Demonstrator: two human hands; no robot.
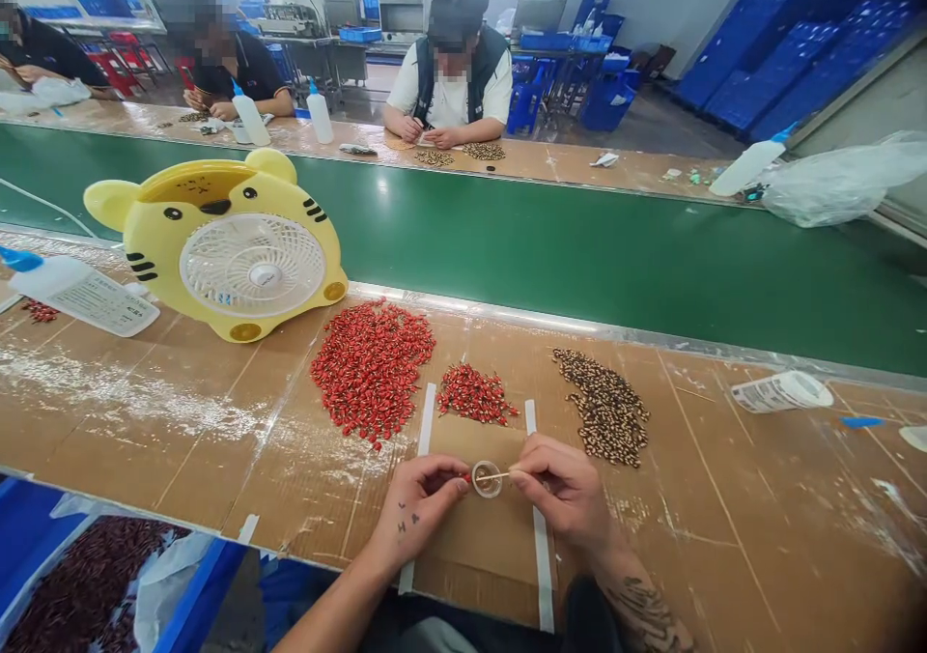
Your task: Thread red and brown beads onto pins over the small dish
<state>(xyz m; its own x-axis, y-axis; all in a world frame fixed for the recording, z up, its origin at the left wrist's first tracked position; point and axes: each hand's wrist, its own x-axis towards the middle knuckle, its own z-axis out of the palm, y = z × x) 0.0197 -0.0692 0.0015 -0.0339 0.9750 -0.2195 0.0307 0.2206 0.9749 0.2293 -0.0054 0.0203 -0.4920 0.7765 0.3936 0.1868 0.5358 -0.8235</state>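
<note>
My left hand (427, 498) pinches a small red piece (467, 477) at the left rim of a small clear cup (487, 492). My right hand (557, 484) grips a thin wooden stick (496, 476), whose tip reaches over or into the cup; which one I cannot tell. Under both hands lies a cardboard sheet (482, 547) with white tape along its sides. Just beyond it sits a small heap of red pieces (474, 394), with a bigger red heap (373, 368) to its left. Dark and gold beads (604, 407) are piled at the right.
A yellow animal-shaped fan (319, 238) and a lying white bottle (94, 291) are at the left. On the right a white tub (782, 392) lies on its side. Beyond the bench runs a green belt (543, 238), with a co-worker (453, 64) seated across it.
</note>
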